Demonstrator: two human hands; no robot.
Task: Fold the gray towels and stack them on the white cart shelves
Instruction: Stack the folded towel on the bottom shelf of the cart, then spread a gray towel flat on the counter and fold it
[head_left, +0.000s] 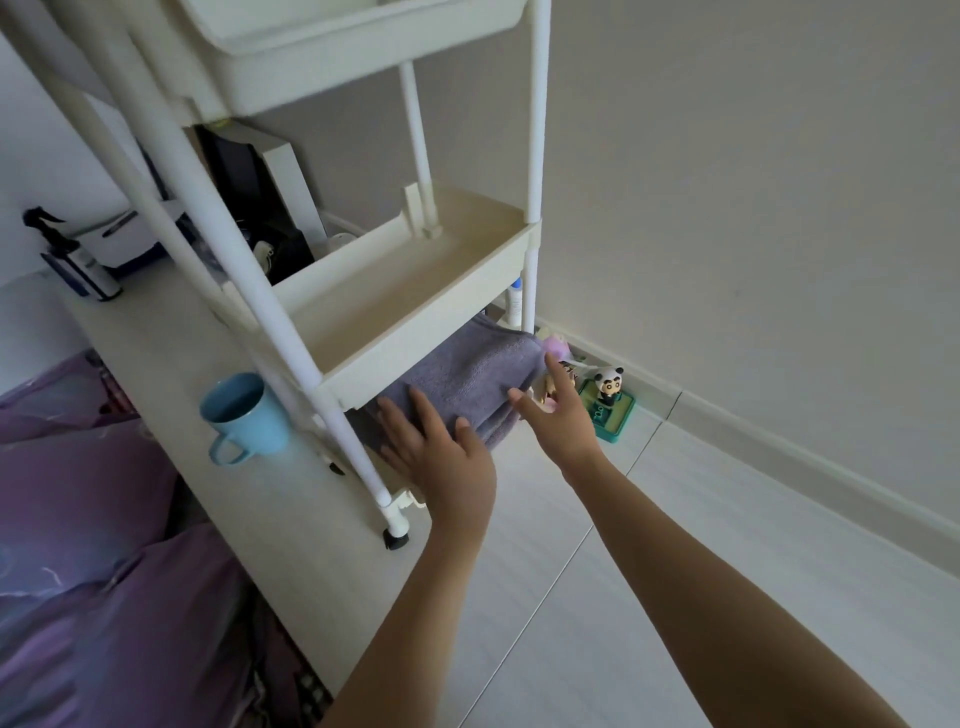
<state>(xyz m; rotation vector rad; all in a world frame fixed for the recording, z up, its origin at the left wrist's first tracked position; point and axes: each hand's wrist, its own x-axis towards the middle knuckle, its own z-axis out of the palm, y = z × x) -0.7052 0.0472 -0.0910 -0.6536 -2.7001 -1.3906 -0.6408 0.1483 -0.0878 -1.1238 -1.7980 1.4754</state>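
Observation:
A folded gray towel (467, 374) lies on the bottom shelf of the white cart (415, 291), under the bare middle shelf. My left hand (431, 447) lies flat on the towel's near edge with straight fingers. My right hand (556, 405) is at the towel's right side, fingers spread and straight, fingertips touching or just off the cloth. Neither hand grips anything. The top shelf (322, 57) is seen only from below.
A blue mug (244, 415) stands on a pale board left of the cart, with a dark spray bottle (78, 260) farther back. A panda figure on a green base (608, 402) sits on the white floor by the wall. A purple bedspread (104, 571) fills the lower left.

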